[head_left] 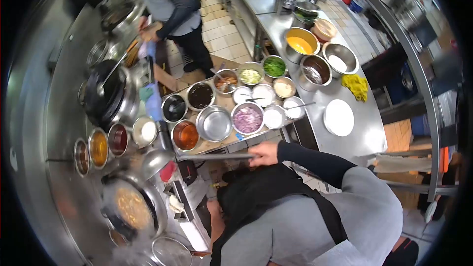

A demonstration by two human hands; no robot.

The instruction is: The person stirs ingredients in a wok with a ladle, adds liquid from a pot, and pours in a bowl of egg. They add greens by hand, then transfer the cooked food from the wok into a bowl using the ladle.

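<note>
My right hand (264, 153) is closed round the end of a long metal handle. The ladle (156, 163) it belongs to is held out to the left, its bowl over the edge of the stove near a white-filled pot (144, 131). Below the bowl, in the picture, a steaming wok (156, 204) holds brownish food in liquid (132, 208). Bare skin of my left hand or forearm (215, 214) shows beside the black apron (256, 192). Its fingers are hidden, so I cannot see whether they hold anything.
Bowls of chopped onion (247, 119), greens (274, 66) and dark sauce (201, 96) crowd the board ahead. A strainer (171, 252) lies by the wok. Another wok (106, 91) and a co-worker (172, 15) are farther off. White plates (339, 117) stand right.
</note>
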